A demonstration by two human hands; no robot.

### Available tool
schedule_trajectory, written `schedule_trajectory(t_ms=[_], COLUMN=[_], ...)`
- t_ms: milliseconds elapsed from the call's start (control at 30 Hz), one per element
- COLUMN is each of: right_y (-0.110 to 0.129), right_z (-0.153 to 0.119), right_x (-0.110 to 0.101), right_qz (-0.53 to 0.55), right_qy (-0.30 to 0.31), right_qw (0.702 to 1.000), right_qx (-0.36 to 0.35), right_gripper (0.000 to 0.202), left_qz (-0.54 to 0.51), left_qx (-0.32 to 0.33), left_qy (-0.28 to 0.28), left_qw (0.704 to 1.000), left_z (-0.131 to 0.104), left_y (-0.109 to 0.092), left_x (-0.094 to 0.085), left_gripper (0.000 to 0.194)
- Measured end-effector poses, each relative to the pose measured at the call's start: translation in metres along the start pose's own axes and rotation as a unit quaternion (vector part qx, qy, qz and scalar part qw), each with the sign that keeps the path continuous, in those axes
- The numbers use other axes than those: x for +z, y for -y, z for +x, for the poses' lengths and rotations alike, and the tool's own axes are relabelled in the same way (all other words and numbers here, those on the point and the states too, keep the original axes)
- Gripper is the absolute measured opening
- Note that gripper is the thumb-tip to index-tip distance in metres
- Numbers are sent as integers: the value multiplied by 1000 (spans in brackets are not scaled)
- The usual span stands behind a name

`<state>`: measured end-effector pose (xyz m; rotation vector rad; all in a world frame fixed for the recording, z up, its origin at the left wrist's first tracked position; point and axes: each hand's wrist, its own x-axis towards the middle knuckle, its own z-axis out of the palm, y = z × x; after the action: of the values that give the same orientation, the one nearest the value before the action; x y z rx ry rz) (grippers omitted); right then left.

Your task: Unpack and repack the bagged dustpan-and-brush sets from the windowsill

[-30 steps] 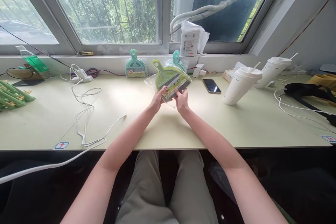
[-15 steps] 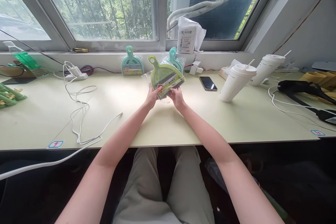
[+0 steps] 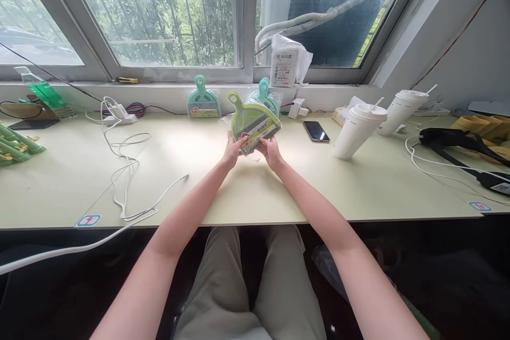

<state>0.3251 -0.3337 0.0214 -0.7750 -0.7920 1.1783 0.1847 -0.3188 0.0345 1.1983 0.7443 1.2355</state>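
Between both hands I hold a yellow-green mini dustpan and brush set [image 3: 254, 122] in clear plastic wrap, tilted with its handle up and to the left. My left hand [image 3: 233, 150] grips its lower left edge, thumb on the front label. My right hand [image 3: 270, 151] closes on the lower right edge. Behind it, against the wall, leans a teal dustpan set [image 3: 264, 93], partly covered by the one in my hands. Another teal dustpan set [image 3: 203, 102] stands upright to the left of it, also wrapped and with a yellow label.
A phone [image 3: 316, 131] lies right of my hands, near two lidded white cups [image 3: 359, 130] with straws. A white cable [image 3: 126, 180] winds across the table's left part. On the sill stands a wrapped box [image 3: 284, 66]. A black strap [image 3: 454, 143] lies far right.
The view has shifted slightly, so everything sits a little lower in the picture. Both hands keep their hold on the yellow-green dustpan set, which stays in nearly the same pose.
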Motion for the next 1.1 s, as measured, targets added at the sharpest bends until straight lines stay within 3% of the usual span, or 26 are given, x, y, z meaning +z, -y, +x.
schedule_trajectory(t_ms=[167,233,333,400,533,633,833,967,1100], right_y=[14,21,31,36,38,36,36,36,33], right_z=[8,12,15,16,16,14,17,19,16], right_x=[-9,-18,-37,-49,-57,-53,-53,-56,-51], right_qz=[-57,-109,-241,-384,-605,-633,-601,-586,-564], right_qy=[20,19,31,46,23,15,46,83,112], right_qw=[996,990,969,920,747,694,704,720,748], right_qx=[71,93,43,-64,-274,-343,-375,-361,-331], right_gripper=[9,12,23,35,66,64,28,25,27], left_qz=[-25,-40,-73,-108,-159,-156,-95,-62,-73], left_qx=[-32,-45,-78,-96,-89,-103,-149,-202,-234], left_qy=[7,-6,-24,-25,-32,-21,20,2,26], left_qw=[999,998,994,989,983,982,984,977,969], left_z=[4,8,12,15,17,16,19,25,24], left_y=[-1,-3,-7,-11,-17,-16,-2,2,-4], left_x=[-8,-14,-25,-34,-46,-49,-53,-60,-65], left_gripper=[59,63,59,46,32,32,31,31,29])
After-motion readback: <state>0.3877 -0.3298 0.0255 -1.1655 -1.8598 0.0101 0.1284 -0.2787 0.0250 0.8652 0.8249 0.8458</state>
